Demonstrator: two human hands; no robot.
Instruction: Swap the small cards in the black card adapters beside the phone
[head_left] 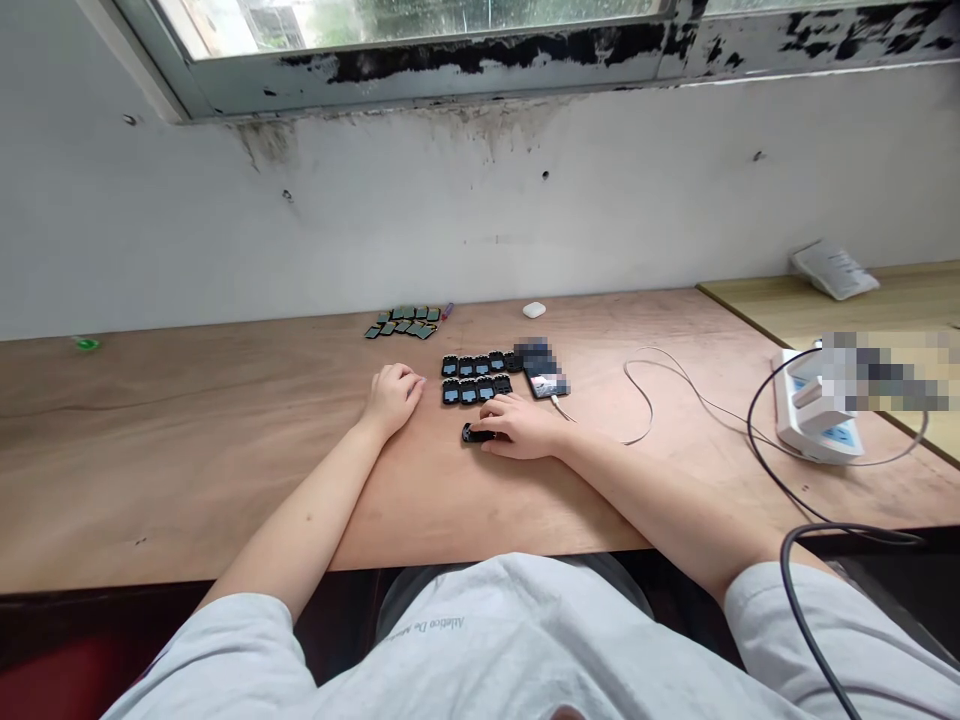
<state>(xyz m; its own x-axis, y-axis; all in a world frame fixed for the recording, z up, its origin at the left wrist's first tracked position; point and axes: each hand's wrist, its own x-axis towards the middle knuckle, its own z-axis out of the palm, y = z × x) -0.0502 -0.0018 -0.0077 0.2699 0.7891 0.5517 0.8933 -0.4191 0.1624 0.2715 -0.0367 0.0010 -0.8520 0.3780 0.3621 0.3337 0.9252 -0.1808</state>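
Observation:
My right hand (pixel 519 427) lies over a small black plastic casing (pixel 472 434) on the table, its thumb and fingers closed on the right part, which they hide. Just behind it, two rows of similar black casings (pixel 466 392) with pale blue patches sit close together. To their left my left hand (pixel 394 398) rests on the tabletop, fingers loosely curled in, with nothing seen in them. A dark phone (pixel 541 370), partly blurred out, lies right of the casings with a white cable plugged in. Farther back is a group of small green board-like pieces (pixel 405 318).
A purple-handled tool (pixel 448 311) lies beside the green pieces. A white earbud-like case (pixel 534 310) is near the wall. On the right, a white power strip (pixel 814 410) has plugs and a looping black cable (pixel 757 440). A green item (pixel 88 344) sits far left.

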